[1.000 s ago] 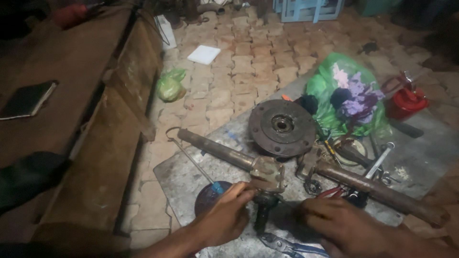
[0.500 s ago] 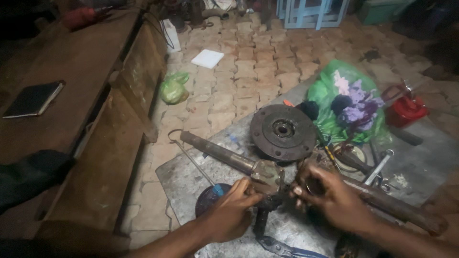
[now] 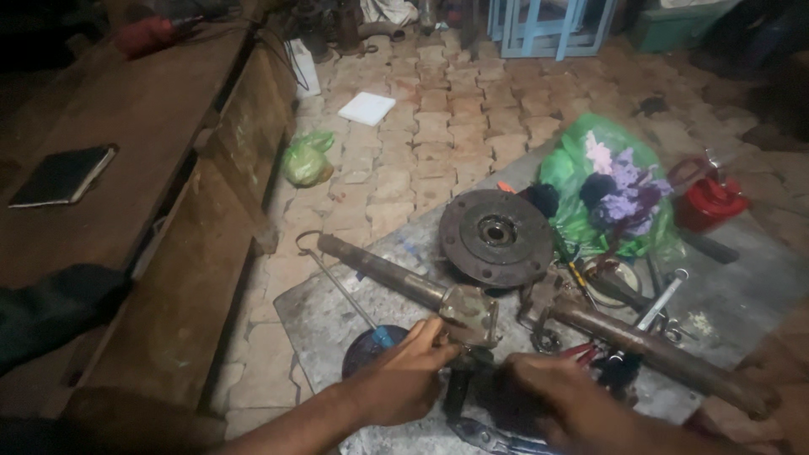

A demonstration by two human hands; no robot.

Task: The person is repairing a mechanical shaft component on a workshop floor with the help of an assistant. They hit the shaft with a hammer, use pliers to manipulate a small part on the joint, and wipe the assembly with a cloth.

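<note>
My right hand (image 3: 560, 400) has dropped from the rusty shaft (image 3: 649, 350); left hand (image 3: 404, 379) pinches the steel yoke (image 3: 468, 312); right grip unclear.

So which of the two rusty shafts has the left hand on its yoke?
The upper-left shaft: the left hand touches its yoke; the other shaft runs right.

Round metal disc (image 3: 495, 237) beyond, tools (image 3: 640, 307) rightward
</note>
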